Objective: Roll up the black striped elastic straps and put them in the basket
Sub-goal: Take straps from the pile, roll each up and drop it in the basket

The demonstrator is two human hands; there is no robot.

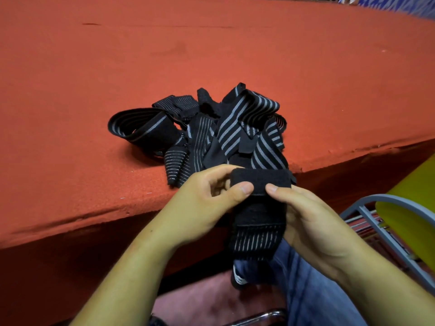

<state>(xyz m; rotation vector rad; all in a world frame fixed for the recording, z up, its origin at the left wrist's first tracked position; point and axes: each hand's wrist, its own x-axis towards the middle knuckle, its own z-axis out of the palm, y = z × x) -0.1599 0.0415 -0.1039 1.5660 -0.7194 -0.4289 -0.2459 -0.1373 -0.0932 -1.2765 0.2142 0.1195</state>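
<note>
Both hands, left hand (207,196) and right hand (313,220), pinch one black striped elastic strap (259,217) by its plain black end, just off the counter's edge. Behind it, a tangled pile of black striped elastic straps (211,132) lies on the red felt-covered counter (211,55). A grey metal chair frame (381,222) stands to the right.

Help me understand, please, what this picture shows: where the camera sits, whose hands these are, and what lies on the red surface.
No machine here: a person works with bare hands, and the one picture comes from a camera on their head, looking forward and down. On the red surface lies a tangled pile of black striped straps. The left hand and the right hand both pinch one strap at the surface's near edge; its top end is folded over under the thumbs, and the rest hangs down. At the right is a grey metal frame with something yellow; whether it is the basket I cannot tell.
</note>
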